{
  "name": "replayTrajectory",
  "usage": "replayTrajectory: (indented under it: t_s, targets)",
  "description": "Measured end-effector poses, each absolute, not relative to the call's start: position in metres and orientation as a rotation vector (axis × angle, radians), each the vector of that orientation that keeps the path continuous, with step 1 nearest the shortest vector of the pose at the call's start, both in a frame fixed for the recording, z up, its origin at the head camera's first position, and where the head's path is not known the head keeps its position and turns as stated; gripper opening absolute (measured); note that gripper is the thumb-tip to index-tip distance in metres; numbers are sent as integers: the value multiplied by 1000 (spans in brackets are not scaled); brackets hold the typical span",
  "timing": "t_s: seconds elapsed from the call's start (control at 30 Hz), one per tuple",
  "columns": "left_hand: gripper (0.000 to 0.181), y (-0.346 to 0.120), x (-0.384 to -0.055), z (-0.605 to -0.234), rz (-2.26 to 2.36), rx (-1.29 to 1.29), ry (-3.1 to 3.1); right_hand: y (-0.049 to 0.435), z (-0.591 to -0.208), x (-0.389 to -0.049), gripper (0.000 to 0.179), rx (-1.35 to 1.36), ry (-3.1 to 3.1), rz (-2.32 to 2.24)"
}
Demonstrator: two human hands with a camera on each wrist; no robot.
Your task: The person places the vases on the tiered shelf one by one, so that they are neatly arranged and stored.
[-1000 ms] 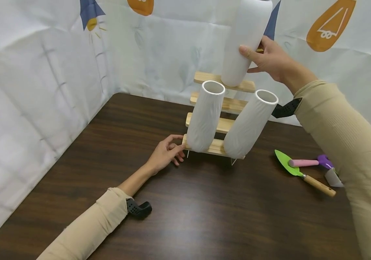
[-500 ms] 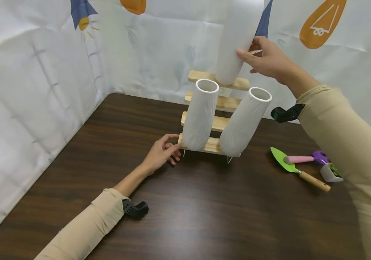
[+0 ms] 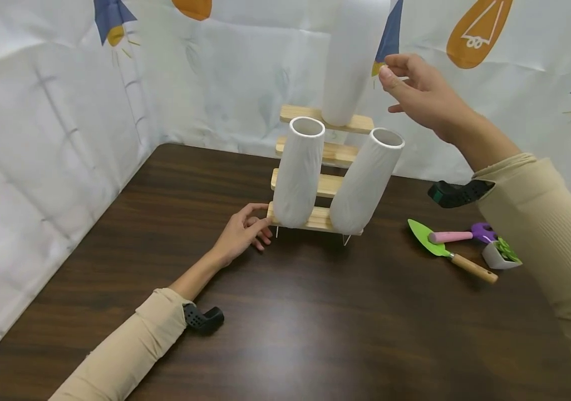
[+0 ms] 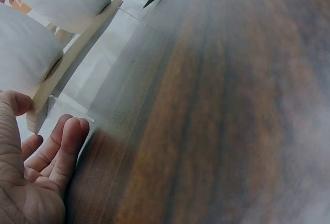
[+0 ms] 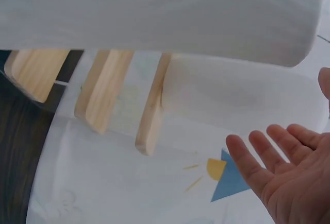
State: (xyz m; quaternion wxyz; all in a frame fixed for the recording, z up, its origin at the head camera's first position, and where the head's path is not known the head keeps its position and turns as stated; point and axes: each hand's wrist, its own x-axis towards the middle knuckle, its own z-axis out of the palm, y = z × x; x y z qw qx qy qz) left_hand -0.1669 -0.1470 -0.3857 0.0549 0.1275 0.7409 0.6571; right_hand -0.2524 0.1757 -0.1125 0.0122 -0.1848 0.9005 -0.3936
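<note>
A tiered wooden shelf stand [image 3: 333, 151] with slats on thin wire legs holds three white vases. Two ribbed ones, the left vase [image 3: 298, 172] and the right vase [image 3: 368, 181], lean up from its lowest slat. The third, a taller-looking vase [image 3: 348, 61], rests on the top slat, its upper end cut off by the head view. My left hand [image 3: 237, 236] pinches the left end of the lowest slat [image 4: 77, 59] between thumb and finger. Beside the top vase, my right hand [image 3: 423, 97] is apart from it, fingers spread in the right wrist view.
On the dark wood table [image 3: 275, 323], right of the stand, lie a green trowel [image 3: 428, 238] with a wooden handle and a pink-and-purple tool [image 3: 458, 236]. A small white pot with a plant [image 3: 502, 255] stands near them. A patterned white cloth [image 3: 245, 72] hangs behind.
My right hand has let go of the top vase and drawn off to its right. That vase stays on the top slat. The left hand keeps its place on the stand.
</note>
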Motion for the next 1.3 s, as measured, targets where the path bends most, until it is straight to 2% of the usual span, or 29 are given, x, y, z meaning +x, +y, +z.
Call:
replayTrajectory:
  t_s: [0.57, 1.3]
  targets:
    - [44, -158, -174, -390, 1984, 397, 2255, 178, -124, -188, 49, -760, 2806, -1334]
    - [50, -174, -172, -382, 1937, 273, 2247, 182, -159, -154, 46, -903, 2839, -1342]
